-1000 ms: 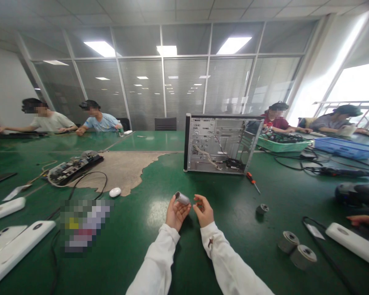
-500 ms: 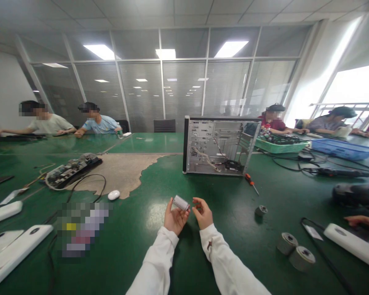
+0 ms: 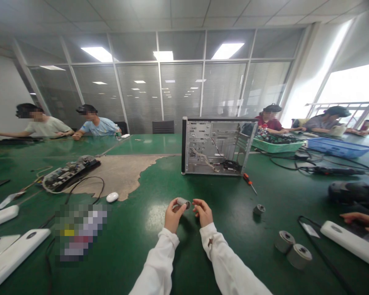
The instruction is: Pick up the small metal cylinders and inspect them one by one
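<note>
My left hand [image 3: 173,217] grips a small silver metal cylinder [image 3: 183,203], its round end turned to the right. Just right of that end, my right hand [image 3: 203,211] has bent fingers with the thumb and fingertips a little apart, and nothing shows between them. Beyond both hands stands an open computer case [image 3: 217,146] with cables inside. A screwdriver [image 3: 249,183] with an orange and black handle lies by its lower right corner. To the right are a small metal cylinder [image 3: 259,209] and two larger ones [image 3: 299,256], close together.
At the left lie a circuit assembly [image 3: 70,174], a white mouse [image 3: 112,197], cables and white devices [image 3: 18,258]. A green basket [image 3: 278,145] and a blue basket [image 3: 340,147] stand at the right. Another person's hand [image 3: 361,221] is at the right edge; other people sit across the table.
My left hand has turned the cylinder so that its round end faces right, and its fingers have closed around it. My right hand stays about where it was. The view has shifted slightly.
</note>
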Demonstrator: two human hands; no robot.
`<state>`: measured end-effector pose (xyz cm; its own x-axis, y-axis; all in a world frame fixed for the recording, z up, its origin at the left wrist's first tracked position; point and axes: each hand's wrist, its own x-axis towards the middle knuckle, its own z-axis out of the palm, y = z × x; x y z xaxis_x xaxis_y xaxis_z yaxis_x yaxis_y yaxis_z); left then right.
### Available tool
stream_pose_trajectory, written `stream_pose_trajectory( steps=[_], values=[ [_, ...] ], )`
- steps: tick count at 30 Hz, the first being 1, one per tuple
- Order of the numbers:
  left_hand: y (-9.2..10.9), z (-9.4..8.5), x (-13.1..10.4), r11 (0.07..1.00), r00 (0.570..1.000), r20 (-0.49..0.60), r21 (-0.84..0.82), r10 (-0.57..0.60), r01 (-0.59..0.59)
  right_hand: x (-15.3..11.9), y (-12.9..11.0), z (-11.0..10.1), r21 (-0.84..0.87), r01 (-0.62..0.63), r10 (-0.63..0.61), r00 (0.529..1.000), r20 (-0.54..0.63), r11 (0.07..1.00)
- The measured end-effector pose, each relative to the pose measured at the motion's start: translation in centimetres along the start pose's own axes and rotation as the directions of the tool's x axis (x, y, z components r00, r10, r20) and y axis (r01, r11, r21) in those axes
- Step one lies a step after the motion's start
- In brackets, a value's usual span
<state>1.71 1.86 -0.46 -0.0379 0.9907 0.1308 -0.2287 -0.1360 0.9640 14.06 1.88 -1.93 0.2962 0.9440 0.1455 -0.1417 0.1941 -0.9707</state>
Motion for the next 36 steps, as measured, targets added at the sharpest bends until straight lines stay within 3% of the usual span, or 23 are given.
stream_pose_trajectory(
  steps=[2,5,9,13,18,24,29,36],
  values=[
    [0.3,-0.4,-0.2,0.958,0.986,0.06,0.236,0.156,-0.166,0.1,0.0,0.0,0.024,-0.01,0.011,1.0,-0.007,1.0],
    [1.1,-1.0,-0.6,0.756,0.906,0.265,0.5,0.33,-0.422,0.1,0.1,0.0,0.057,-0.03,0.031,0.999,-0.014,0.998],
    [1.4,-1.7,-0.6,0.515,0.833,0.445,0.655,0.33,-0.553,0.0,0.0,0.1,0.082,-0.056,0.058,0.998,-0.019,0.995],
    [1.3,-1.7,-0.4,0.413,0.806,0.518,0.692,0.287,-0.592,0.0,-0.2,0.1,0.074,-0.057,0.06,0.998,-0.028,0.996],
    [1.6,-1.5,-0.6,0.427,0.812,0.529,0.693,0.247,-0.581,-0.1,-0.3,0.1,0.058,-0.058,0.059,0.998,-0.027,0.997],
    [1.2,-1.4,-0.8,0.589,0.865,0.424,0.639,0.267,-0.495,-0.3,-0.4,0.1,-0.016,-0.008,0.007,1.0,-0.015,1.0],
    [0.1,-1.6,-0.3,0.708,0.903,0.354,0.571,0.244,-0.415,-0.6,-0.4,0.1,-0.206,0.167,-0.154,0.985,0.076,0.964],
    [-0.7,-1.8,-0.1,0.724,0.903,0.368,0.558,0.223,-0.406,-1.1,-0.8,1.3,-0.379,0.398,-0.376,0.917,0.135,0.835]
  ],
)
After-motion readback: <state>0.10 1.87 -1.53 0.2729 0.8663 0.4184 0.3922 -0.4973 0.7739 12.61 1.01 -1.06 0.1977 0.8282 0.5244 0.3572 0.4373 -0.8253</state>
